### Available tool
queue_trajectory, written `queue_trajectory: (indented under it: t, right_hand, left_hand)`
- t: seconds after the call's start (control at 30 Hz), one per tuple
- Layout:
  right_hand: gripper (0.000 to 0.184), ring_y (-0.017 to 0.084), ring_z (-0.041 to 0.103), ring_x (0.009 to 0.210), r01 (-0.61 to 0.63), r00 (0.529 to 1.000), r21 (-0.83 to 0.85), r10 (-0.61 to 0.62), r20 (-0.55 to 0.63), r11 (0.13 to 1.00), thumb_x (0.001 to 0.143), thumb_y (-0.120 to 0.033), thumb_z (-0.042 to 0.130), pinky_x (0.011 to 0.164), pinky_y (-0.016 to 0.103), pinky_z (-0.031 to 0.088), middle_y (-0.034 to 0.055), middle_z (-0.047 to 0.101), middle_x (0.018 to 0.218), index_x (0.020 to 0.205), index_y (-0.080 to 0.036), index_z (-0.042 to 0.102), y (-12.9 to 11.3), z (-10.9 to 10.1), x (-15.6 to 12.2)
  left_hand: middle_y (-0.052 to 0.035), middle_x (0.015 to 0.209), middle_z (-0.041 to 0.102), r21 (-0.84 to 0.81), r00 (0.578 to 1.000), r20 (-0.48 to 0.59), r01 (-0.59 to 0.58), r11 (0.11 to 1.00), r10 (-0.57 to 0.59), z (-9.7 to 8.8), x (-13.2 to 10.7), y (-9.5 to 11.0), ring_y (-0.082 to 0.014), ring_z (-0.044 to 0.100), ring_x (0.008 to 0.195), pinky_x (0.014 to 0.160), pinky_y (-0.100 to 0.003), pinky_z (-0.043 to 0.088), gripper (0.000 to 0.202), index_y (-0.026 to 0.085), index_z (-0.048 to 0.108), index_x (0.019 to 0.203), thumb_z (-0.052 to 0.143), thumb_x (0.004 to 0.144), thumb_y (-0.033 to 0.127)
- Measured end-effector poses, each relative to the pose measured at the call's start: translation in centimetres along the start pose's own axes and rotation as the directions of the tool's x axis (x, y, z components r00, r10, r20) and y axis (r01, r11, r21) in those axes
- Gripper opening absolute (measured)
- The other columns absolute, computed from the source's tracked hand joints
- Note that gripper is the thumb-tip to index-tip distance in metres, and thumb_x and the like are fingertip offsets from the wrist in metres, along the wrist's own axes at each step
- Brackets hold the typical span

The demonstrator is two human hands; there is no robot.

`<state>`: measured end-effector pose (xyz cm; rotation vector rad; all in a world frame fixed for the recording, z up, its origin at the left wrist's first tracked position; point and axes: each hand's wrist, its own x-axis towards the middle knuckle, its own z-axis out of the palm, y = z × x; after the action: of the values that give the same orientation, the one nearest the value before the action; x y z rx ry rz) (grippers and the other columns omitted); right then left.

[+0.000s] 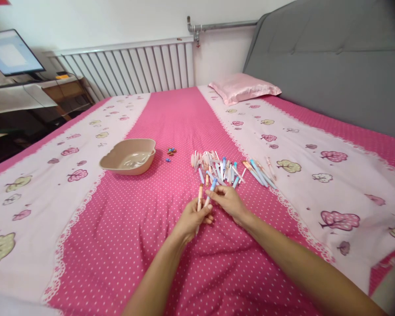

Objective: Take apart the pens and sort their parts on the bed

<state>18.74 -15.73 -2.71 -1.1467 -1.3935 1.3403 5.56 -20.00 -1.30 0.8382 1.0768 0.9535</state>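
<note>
My left hand (191, 219) is closed around a marker with a brown end (200, 196), which points up and away from me. Just to its right, my right hand (229, 201) pinches a pale marker with a blue end (213, 186). That marker's lower end reaches the thumb of my left hand, and I cannot tell whether the left fingers grip it too. Beyond both hands lies a loose pile of pens and markers (224, 167) in pink, white and blue. Several more pens (260, 173) lie side by side to the right of the pile.
A tan plastic basin (113, 165) stands left of the pile on the pink dotted bedspread (125, 228). Small blue and brown pieces (171, 151) lie beside it. Farther back are a pink pillow (243, 87), a grey headboard (332, 57) and a white radiator (125, 68).
</note>
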Motion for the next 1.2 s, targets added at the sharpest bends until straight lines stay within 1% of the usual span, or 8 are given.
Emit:
queue_trajectory:
  t: [0.13,0.33,0.47,0.7,0.9,1.03,1.13,1.2]
  right_hand:
    - [0.038,0.011,0.046,0.051,-0.052,0.999,0.034,0.052,0.009,0.998,0.061,-0.050,0.069,0.052,0.025,0.034,0.0000,0.056,0.058,0.063,-0.013,0.060,0.0,0.1,0.0]
    - [0.039,0.009,0.039,0.045,-0.105,0.994,0.157,0.101,0.035,0.982,0.060,-0.052,0.070,0.048,0.025,0.030,-0.0026,0.051,0.051,0.061,-0.014,0.061,0.1,0.3,0.0]
    - [0.039,0.010,0.042,0.048,-0.096,0.995,0.153,0.094,0.021,0.983,0.059,-0.052,0.070,0.051,0.025,0.032,-0.0014,0.054,0.053,0.059,-0.014,0.061,-0.2,0.2,0.0]
    - [0.037,0.006,0.035,0.042,-0.178,0.983,0.238,0.161,0.088,0.955,0.061,-0.051,0.069,0.043,0.021,0.024,-0.0047,0.046,0.046,0.060,-0.015,0.060,-1.0,0.1,-0.2]
    - [0.036,0.004,0.031,0.041,-0.205,0.978,0.290,0.182,0.102,0.935,0.065,-0.049,0.067,0.040,0.019,0.019,-0.0071,0.041,0.047,0.075,-0.014,0.064,-1.1,-0.2,-0.1]
    - [0.037,0.003,0.028,0.038,-0.218,0.976,0.290,0.213,0.049,0.932,0.064,-0.049,0.067,0.038,0.019,0.016,-0.0080,0.040,0.044,0.074,-0.014,0.063,-1.1,-0.6,0.2]
    - [0.037,0.003,0.027,0.037,-0.225,0.974,0.274,0.223,0.038,0.935,0.064,-0.050,0.066,0.038,0.019,0.015,-0.0083,0.039,0.042,0.072,-0.014,0.062,-1.0,-0.7,0.3]
    - [0.038,0.004,0.027,0.036,-0.229,0.973,0.255,0.227,0.037,0.939,0.064,-0.051,0.066,0.038,0.020,0.015,-0.0085,0.037,0.041,0.072,-0.014,0.063,-0.9,-0.6,0.3]
  left_hand:
    - [0.0046,0.057,0.052,-0.010,1.000,-0.016,-0.019,1.000,0.019,0.1,0.0,-0.3,-0.0064,0.053,0.046,0.046,-0.018,0.044,0.040,0.014,0.047,0.071,0.075,0.058,0.039]
    - [0.0041,0.054,0.055,-0.074,0.994,-0.104,-0.053,0.996,0.045,0.3,0.2,-0.5,-0.0056,0.052,0.043,0.044,-0.017,0.043,0.040,0.013,0.049,0.070,0.076,0.056,0.040]
    - [0.0025,0.052,0.057,-0.078,0.990,-0.125,-0.071,0.994,0.061,0.4,0.2,-0.5,-0.0069,0.054,0.042,0.044,-0.017,0.044,0.038,0.012,0.053,0.072,0.075,0.058,0.040]
    - [-0.0050,0.057,0.065,-0.063,0.997,-0.065,0.041,0.997,-0.045,0.3,0.1,0.1,-0.0089,0.059,0.045,0.043,-0.016,0.043,0.036,0.009,0.061,0.077,0.062,0.074,0.044]
    - [-0.0099,0.065,0.068,-0.104,0.986,0.005,0.167,0.980,-0.168,0.0,-0.1,0.8,-0.0118,0.062,0.050,0.048,-0.019,0.047,0.036,0.008,0.064,0.091,0.044,0.087,0.038]
    - [-0.0086,0.072,0.067,-0.041,0.994,-0.099,0.037,0.998,-0.041,-0.4,0.1,0.6,-0.0128,0.062,0.057,0.052,-0.022,0.047,0.032,0.010,0.063,0.094,0.051,0.083,0.037]
    - [0.0007,0.054,0.057,0.060,0.965,-0.243,-0.085,0.995,0.097,-0.6,0.1,0.4,-0.0073,0.050,0.044,0.044,-0.018,0.038,0.028,0.011,0.064,0.085,0.060,0.077,0.037]
    - [0.0055,0.045,0.047,0.102,0.950,-0.290,-0.093,0.990,0.119,-0.6,0.1,0.4,-0.0042,0.039,0.037,0.040,-0.017,0.031,0.026,0.012,0.063,0.077,0.065,0.072,0.038]
